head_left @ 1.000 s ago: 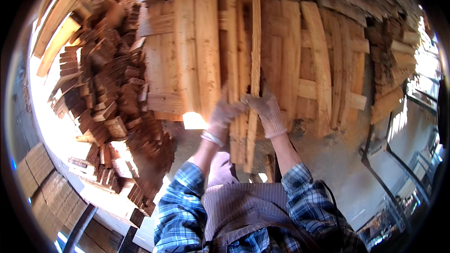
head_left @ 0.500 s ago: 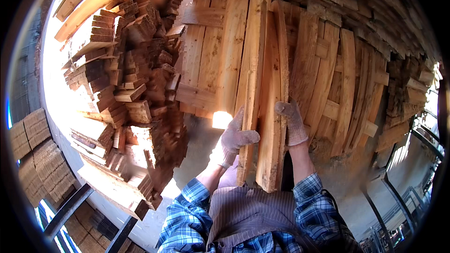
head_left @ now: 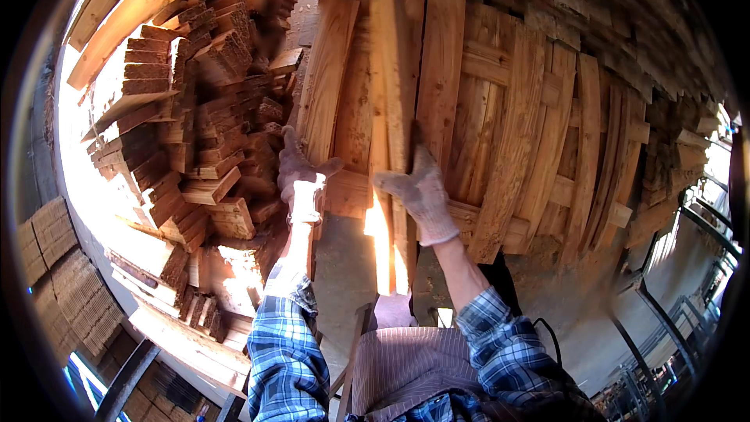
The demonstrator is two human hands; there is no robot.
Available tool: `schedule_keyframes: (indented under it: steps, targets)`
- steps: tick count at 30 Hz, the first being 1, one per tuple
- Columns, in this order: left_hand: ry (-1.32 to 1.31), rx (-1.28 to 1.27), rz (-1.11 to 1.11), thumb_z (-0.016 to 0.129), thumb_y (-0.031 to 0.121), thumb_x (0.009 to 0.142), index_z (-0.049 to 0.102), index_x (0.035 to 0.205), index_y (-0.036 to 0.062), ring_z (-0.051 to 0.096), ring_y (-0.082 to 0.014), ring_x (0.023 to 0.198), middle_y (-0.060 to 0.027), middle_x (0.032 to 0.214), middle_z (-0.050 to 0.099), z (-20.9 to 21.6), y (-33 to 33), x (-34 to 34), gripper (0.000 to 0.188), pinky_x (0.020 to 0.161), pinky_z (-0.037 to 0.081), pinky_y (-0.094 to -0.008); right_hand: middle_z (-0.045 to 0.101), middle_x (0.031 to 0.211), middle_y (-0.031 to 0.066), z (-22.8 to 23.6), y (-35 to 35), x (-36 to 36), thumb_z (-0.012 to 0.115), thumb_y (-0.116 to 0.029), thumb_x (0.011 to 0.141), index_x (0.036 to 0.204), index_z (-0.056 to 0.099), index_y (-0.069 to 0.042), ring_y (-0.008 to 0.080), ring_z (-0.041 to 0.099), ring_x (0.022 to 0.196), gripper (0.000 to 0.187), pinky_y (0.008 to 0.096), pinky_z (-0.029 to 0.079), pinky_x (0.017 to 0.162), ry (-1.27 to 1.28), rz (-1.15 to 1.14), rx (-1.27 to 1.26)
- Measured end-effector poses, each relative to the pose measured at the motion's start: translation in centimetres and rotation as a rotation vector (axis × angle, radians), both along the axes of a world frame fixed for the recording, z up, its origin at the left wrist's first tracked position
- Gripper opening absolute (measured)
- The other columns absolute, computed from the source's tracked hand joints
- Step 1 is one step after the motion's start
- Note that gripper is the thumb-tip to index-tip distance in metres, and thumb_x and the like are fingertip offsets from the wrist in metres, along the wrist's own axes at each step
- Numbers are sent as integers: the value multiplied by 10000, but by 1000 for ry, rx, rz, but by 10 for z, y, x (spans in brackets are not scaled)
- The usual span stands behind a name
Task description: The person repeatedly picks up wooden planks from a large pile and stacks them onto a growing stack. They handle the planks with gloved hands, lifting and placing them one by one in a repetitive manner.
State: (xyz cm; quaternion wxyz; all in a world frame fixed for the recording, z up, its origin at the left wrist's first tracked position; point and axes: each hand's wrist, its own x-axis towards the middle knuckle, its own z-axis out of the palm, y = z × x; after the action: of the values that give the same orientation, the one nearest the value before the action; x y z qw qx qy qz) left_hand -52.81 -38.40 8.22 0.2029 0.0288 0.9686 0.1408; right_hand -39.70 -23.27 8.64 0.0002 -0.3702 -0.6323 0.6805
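My right hand (head_left: 422, 195), in a pale work glove, grips a narrow wooden plank (head_left: 397, 109) with the thumb across its near face and the fingers along its right side. The plank points away from me, and sunlight falls on its near end. My left hand (head_left: 301, 172), gloved too, is open at the lower end of a wooden board (head_left: 328, 70), thumb stretched out to the right. Whether it touches that board I cannot tell. Beneath lie more boards (head_left: 441, 70) side by side over wooden crosspieces (head_left: 486, 64).
A tall, uneven stack of short boards (head_left: 215, 125) stands close on my left. More stacked wood (head_left: 625, 23) fills the far right. Dark metal bars (head_left: 664, 328) stand at the lower right, and bundles of corrugated tan pieces (head_left: 74, 289) sit at the lower left.
My left hand has let go of the wood in front of me and moved left. My right hand has shifted left with a plank, and boards now lie in different places.
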Motion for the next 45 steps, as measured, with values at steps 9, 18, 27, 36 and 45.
schedule_keyframes:
  steps: [9, 18, 27, 36, 45]
  targets:
    - [-209, 874, 321, 621, 142, 894, 564, 1227, -9, 538, -100, 741, -1, 900, 627, -55, -55, -22, 369, 677, 456, -250, 387, 1414, 269, 22, 16, -6, 787, -232, 598, 1468, 196, 23, 327, 452, 1276, 1082, 371, 413, 1054, -55, 84, 140]
    - [-49, 1075, 573, 613, 113, 895, 615, 1085, -48, 585, -123, 749, -79, 890, 652, -12, -18, 12, 249, 672, 485, -232, 375, 1458, 196, -2, 62, 128, 775, -297, 689, 1465, 244, 4, 290, 442, 1297, 987, 376, 403, 1057, -195, -29, 326]
    - [-121, 794, 280, 622, 178, 908, 633, 1102, -17, 546, -103, 778, -24, 898, 645, -59, -41, -46, 275, 728, 449, -246, 399, 1433, 166, 3, 106, 161, 784, -322, 729, 1474, 242, -31, 269, 448, 1280, 966, 397, 384, 1080, -62, -195, 219]
    - [-312, 423, 206, 598, 434, 890, 646, 1086, 16, 580, -197, 773, -121, 891, 671, -68, -14, -71, 464, 756, 461, -336, 387, 1431, 242, -55, -47, 19, 708, -240, 755, 1447, 266, 32, 333, 477, 1244, 864, 347, 378, 1047, 171, 6, 219]
    - [43, 156, -208, 535, 459, 911, 616, 1125, 41, 614, -310, 804, -147, 952, 678, -73, -34, -89, 477, 741, 467, -403, 570, 1150, 243, -15, 16, 67, 812, -305, 660, 1444, 347, -69, 287, 576, 1002, 942, 416, 478, 856, -53, -64, 333]
